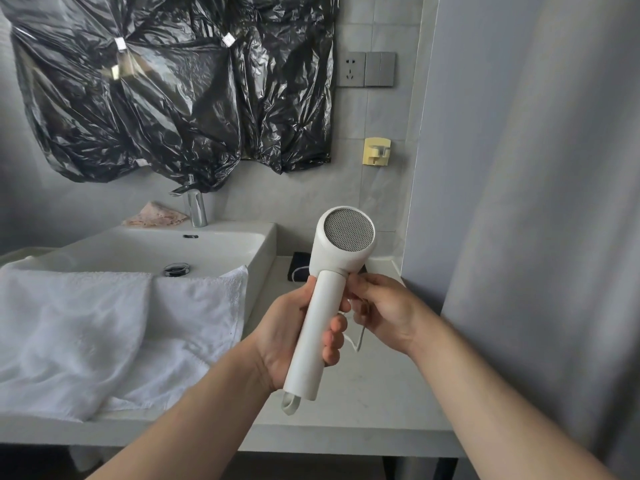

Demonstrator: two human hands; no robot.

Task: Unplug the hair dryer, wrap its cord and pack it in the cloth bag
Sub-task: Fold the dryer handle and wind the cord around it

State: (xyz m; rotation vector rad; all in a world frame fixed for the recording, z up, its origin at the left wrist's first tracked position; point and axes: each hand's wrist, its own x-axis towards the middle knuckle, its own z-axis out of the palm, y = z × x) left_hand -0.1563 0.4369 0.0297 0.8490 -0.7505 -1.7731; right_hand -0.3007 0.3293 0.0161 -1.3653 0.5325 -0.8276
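I hold a white hair dryer (341, 247) upright over the counter, its mesh grille facing me. My left hand (294, 327) grips its handle. My right hand (384, 306) pinches the thin white cord (358, 337) beside the top of the handle; a short loop of cord hangs below the fingers. The wall socket (351, 69) is bare, with no plug in it. A dark cloth bag (298, 270) lies on the counter behind the dryer, mostly hidden by it.
A white sink basin (207, 244) with a chrome tap (196, 207) sits to the left, white towels (104, 323) draped over its front. Black plastic sheeting (166, 88) covers the wall. A yellow hook (376, 151) and a grey curtain (536, 202) are at right.
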